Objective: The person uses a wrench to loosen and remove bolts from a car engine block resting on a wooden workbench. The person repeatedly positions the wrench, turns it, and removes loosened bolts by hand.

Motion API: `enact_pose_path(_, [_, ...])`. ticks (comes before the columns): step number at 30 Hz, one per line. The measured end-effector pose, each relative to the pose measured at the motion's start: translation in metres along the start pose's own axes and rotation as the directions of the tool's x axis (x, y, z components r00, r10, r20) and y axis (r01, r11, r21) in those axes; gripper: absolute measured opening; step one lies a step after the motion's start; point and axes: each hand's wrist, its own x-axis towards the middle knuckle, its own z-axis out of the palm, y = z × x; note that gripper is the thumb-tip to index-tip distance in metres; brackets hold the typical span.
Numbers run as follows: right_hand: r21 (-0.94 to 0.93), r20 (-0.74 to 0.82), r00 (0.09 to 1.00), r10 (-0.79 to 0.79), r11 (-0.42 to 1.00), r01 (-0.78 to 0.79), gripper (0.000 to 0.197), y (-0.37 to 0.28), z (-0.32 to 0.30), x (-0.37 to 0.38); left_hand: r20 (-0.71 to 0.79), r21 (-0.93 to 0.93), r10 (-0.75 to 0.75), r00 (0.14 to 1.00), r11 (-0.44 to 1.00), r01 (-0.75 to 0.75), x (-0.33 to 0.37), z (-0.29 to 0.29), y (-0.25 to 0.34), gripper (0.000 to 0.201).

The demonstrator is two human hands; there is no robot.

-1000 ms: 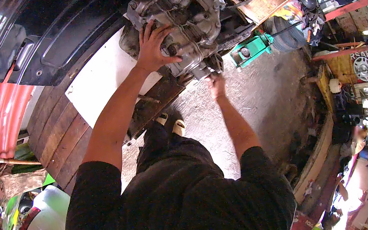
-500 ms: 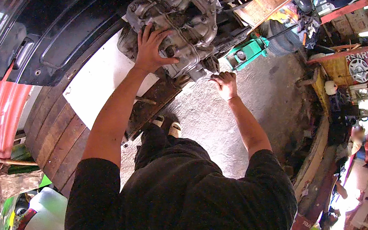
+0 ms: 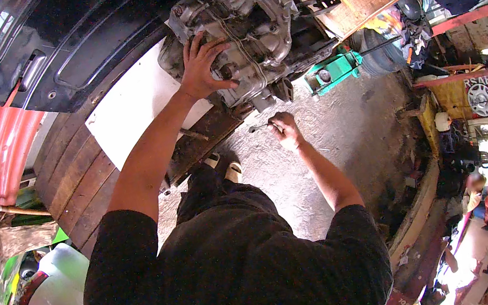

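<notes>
A grey metal gearbox-like casing [image 3: 268, 38] rests on the workbench at the top centre. My left hand [image 3: 204, 70] lies on its near left side, fingers spread and thumb stretched out. Just below the casing, apart from it, my right hand [image 3: 284, 130] is closed around a small wrench [image 3: 255, 129]. The wrench's dark head points left, over the concrete floor; the rest of it is hidden in my fingers.
White board [image 3: 136, 108] covers part of the wooden planks [image 3: 68, 179] at left. A green floor jack [image 3: 336, 71] stands right of the casing, beside a tyre [image 3: 381, 51]. Behind is a dark vehicle panel [image 3: 97, 54]. Cluttered shelves line the right side.
My right hand has drawn back from the casing's lower edge, down and a little left, with the wrench in it. My left hand stays on the casing.
</notes>
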Motion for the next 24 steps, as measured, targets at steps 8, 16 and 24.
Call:
enact_pose_path(8, [0.853, 0.175, 0.636, 0.752, 0.207, -0.479, 0.026, -0.02, 0.097, -0.044, -0.038, -0.005, 0.036, 0.999, 0.999, -0.036, 0.0, 0.004, -0.003, 0.097])
enact_pose_path(16, [0.941, 0.328, 0.624, 0.709, -0.302, -0.153, 0.029, -0.073, 0.124, -0.005, -0.035, 0.011, 0.021, 0.999, 1.0, -0.02, 0.0, 0.003, -0.003, 0.096])
enact_pose_path(24, [0.915, 0.33, 0.606, 0.723, -0.403, -0.017, 0.037, -0.1, 0.138, 0.011, -0.068, -0.001, 0.056, 0.996, 0.998, -0.056, -0.002, 0.007, 0.001, 0.099])
